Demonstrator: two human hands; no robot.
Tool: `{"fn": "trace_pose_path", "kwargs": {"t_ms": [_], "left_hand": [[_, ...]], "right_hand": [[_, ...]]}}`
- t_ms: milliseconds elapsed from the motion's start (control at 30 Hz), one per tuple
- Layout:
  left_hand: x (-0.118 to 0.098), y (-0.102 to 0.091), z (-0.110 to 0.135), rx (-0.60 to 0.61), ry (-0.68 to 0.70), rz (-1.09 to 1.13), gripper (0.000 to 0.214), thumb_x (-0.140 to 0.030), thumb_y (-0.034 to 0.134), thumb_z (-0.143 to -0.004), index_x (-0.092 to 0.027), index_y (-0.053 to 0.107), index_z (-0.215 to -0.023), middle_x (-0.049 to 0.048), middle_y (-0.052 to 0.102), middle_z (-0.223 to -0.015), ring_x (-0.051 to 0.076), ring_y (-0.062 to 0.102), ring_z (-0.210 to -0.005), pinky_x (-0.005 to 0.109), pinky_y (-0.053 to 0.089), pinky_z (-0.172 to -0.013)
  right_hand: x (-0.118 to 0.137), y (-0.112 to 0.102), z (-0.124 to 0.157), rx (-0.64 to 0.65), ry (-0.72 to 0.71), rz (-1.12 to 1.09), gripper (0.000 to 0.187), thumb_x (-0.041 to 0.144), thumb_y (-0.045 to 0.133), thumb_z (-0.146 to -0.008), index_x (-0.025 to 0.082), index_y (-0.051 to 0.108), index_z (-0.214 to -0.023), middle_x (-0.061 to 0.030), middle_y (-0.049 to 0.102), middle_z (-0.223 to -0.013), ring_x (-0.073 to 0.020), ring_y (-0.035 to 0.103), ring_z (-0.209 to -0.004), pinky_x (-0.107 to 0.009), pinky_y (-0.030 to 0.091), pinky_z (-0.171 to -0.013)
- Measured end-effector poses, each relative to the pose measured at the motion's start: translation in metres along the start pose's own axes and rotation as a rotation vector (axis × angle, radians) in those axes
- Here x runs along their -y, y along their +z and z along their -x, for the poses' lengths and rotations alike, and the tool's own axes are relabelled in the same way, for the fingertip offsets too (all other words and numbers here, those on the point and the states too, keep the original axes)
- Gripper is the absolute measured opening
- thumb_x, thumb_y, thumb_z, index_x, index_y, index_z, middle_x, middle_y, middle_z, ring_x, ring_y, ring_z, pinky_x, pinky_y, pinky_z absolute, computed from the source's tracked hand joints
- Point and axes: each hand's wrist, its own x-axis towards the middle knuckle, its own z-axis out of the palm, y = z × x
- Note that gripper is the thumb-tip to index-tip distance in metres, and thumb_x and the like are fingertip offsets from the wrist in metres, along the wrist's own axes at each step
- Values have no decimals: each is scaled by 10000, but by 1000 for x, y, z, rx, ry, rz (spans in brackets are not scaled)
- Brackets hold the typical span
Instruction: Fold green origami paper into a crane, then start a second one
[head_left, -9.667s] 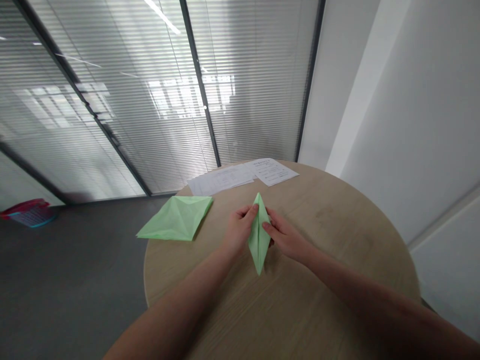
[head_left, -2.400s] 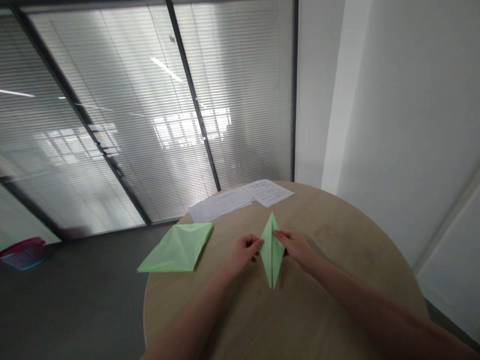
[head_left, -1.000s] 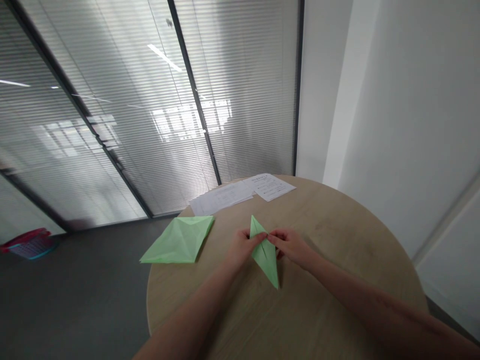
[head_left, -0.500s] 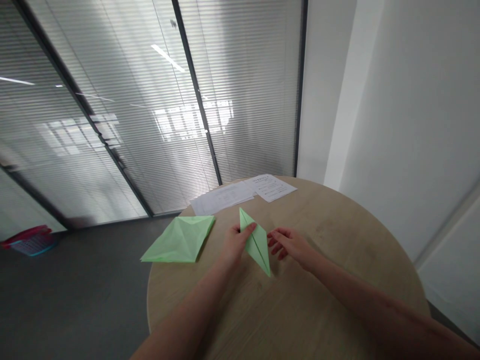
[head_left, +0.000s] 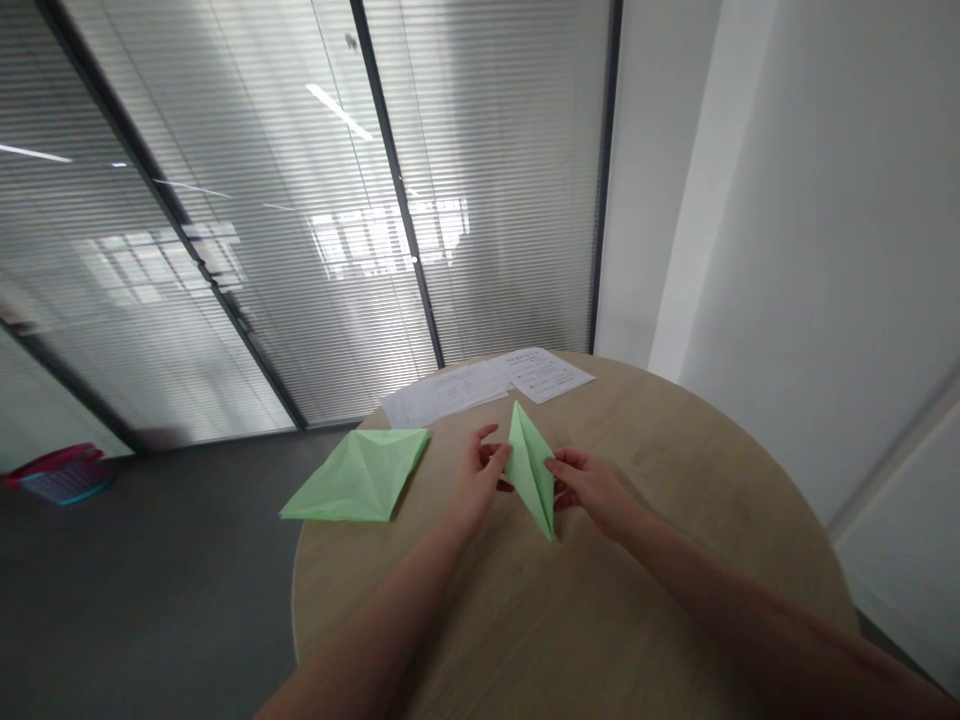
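Right now both hands meet over the round pale wooden worktop (head_left: 675, 560). The left hand (head_left: 474, 478) closes its fingers (head_left: 498, 456) on the left edge of a narrow, pointed fold of light green paper (head_left: 531, 462). The right hand (head_left: 592, 487) pinches the opposite edge, so the fold sits between them. Left of the left fingers lies a flat creased light green paper square (head_left: 358, 487), and beyond them lie white printed sheets (head_left: 480, 383).
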Motion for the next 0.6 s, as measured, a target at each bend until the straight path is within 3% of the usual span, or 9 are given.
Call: {"fn": "trace_pose_path", "kwargs": {"t_ms": [133,300,467,600], "left_hand": [[-2,0,0,47,52,17,418,-361,682,-791,-197,463,-1107,72,648,-991,172,646,-775,265,548,-577],[4,2,0,167,58,-42,242,-323,677,-778,-172,534,-902,30,632,-850,145,626,-679,268,536,-577],[7,2,-1,137,23,-44,241,-341,689,-752,-180,538,-849,5,622,-760,147,617,-643,264,519,-544],[5,2,0,124,4,-34,251,-352,697,-741,-184,532,-827,2,630,-738,146,614,-623,262,516,-538]], "right_hand": [[2,-3,-1,-27,-15,-17,318,468,693,-758,184,622,-882,-44,669,-767,-165,631,-624,-291,519,-562],[1,0,-1,-29,-71,31,296,405,658,-787,209,611,-1004,-48,688,-806,-181,649,-655,-278,510,-554],[-4,0,-4,-26,-189,95,516,343,637,-797,285,496,-1290,-33,705,-877,-192,654,-655,-296,514,-547],[-9,-2,-6,-12,-247,170,429,373,627,-809,270,581,-1222,-42,719,-903,-202,666,-693,-315,526,-578]]}}
